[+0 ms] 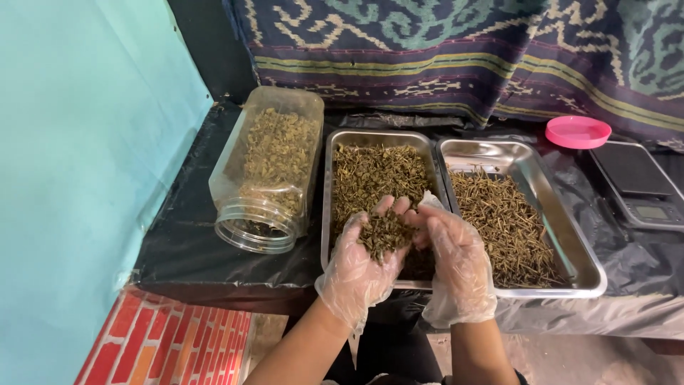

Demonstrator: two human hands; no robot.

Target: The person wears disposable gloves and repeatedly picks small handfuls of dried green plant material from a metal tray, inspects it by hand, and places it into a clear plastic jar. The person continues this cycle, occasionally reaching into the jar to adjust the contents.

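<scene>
Both hands wear thin clear plastic gloves. My left hand is cupped palm up over the near end of the left steel tray and holds a heap of dried brown-green herb pieces. My right hand is beside it, fingertips touching the heap in the left palm. The left tray is filled with the same dried pieces. The right steel tray holds thin dried stems.
A clear plastic jar lies on its side at the left, open mouth toward me, partly filled with dried herbs. A pink lid and a dark digital scale are at the right. Black sheeting covers the counter; patterned cloth hangs behind.
</scene>
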